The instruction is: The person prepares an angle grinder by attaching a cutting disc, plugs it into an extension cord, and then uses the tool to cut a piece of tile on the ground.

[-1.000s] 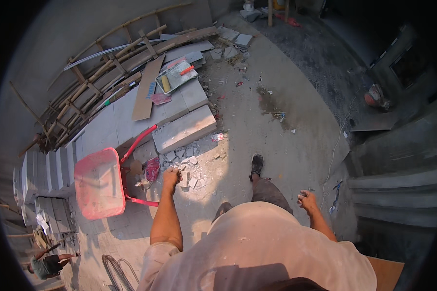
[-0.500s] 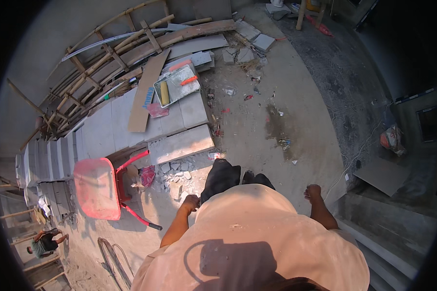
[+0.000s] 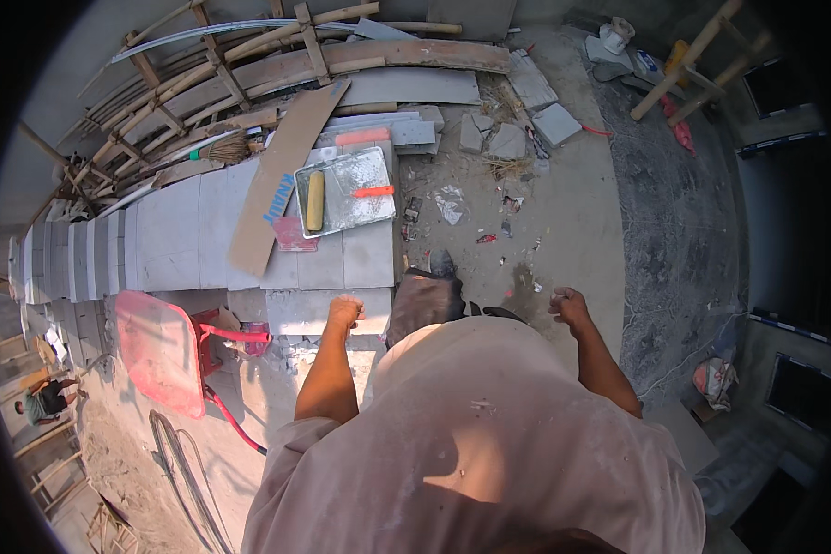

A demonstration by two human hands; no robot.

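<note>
Above the pale block [image 3: 314, 300] at the near end of a stack hangs my left hand [image 3: 345, 312], its fingers curled, with nothing visible in them. Out to the right, over the bare floor, my right hand [image 3: 569, 307] is also curled, and no object shows in it. Ahead on the stacked light-grey blocks [image 3: 367, 251] lies a paint-smeared tray [image 3: 346, 222]. In it rest a yellow roller sleeve [image 3: 315, 200] and an orange handle [image 3: 373, 191]. A pink piece [image 3: 295, 236] sits beside the tray, and a long brown board [image 3: 282, 175] lies across the blocks.
A red wheelbarrow [image 3: 162, 355] stands to the left, near a coiled hose [image 3: 180, 471]. Broken slabs [image 3: 508, 141] and scattered litter [image 3: 450, 204] lie ahead. Bamboo poles [image 3: 685, 60] stand at the far right. Another person [image 3: 46, 402] is at the far left.
I have moved forward, so the block stack and tray are nearer. Both hands have risen in the view, and the wheelbarrow has slipped back to the left.
</note>
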